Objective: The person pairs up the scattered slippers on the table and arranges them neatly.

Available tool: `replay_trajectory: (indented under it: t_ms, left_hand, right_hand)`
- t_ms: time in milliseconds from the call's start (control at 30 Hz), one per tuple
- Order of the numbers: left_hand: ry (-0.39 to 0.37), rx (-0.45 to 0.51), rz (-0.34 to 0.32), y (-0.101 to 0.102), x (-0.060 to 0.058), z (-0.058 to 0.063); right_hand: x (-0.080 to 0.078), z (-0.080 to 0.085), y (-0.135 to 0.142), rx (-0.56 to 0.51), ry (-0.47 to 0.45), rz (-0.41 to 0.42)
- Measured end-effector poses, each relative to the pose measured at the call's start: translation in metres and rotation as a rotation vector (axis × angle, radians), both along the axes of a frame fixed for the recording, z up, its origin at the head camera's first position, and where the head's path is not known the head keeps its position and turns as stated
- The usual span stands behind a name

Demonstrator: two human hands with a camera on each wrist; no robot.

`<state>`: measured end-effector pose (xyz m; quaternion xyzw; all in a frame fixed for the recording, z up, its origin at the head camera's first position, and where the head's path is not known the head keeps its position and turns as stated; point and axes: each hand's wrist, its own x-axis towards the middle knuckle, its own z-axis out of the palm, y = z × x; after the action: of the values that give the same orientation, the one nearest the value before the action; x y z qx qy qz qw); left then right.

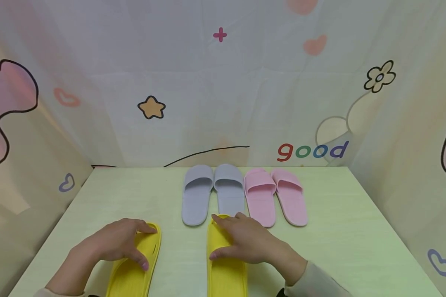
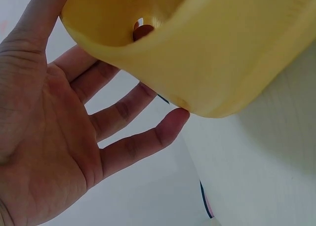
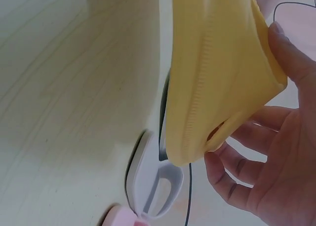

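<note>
Two yellow slippers are at the near side of the table, toes pointing away from me. My left hand (image 1: 115,241) grips the strap of the left yellow slipper (image 1: 128,282), thumb at the strap's edge and fingers by the toe, as the left wrist view shows. That slipper slants a little. Across the strap of the right yellow slipper (image 1: 226,282) lies my right hand (image 1: 250,239), holding it between thumb and fingers. In the head view its toe overlaps the heel of a grey slipper (image 1: 230,202). Whether the yellow soles touch the table, I cannot tell.
Along the back of the pale table (image 1: 342,247) stand the other grey slipper (image 1: 195,206) and, right of the grey pair, two pink slippers, one upright (image 1: 261,210) and one angled (image 1: 292,202). A printed curtain (image 1: 193,82) hangs behind and at both sides.
</note>
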<state>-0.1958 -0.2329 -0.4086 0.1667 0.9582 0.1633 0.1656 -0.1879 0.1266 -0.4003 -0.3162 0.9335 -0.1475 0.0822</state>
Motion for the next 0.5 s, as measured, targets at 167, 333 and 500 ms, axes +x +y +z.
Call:
replay_trajectory:
  t_ms: [167, 333, 500]
  left_hand:
    - [0.002, 0.006, 0.000, -0.001, 0.000, 0.000]
    - [-0.002, 0.010, 0.003, -0.001, 0.000, 0.000]
    - [-0.014, 0.003, 0.007, -0.002, 0.000, 0.000]
  right_hand:
    - [0.000, -0.002, -0.011, -0.013, 0.010, 0.010]
    - [-0.001, -0.005, -0.020, -0.025, 0.036, 0.034]
    - [-0.001, -0.006, -0.030, -0.034, 0.042, 0.048]
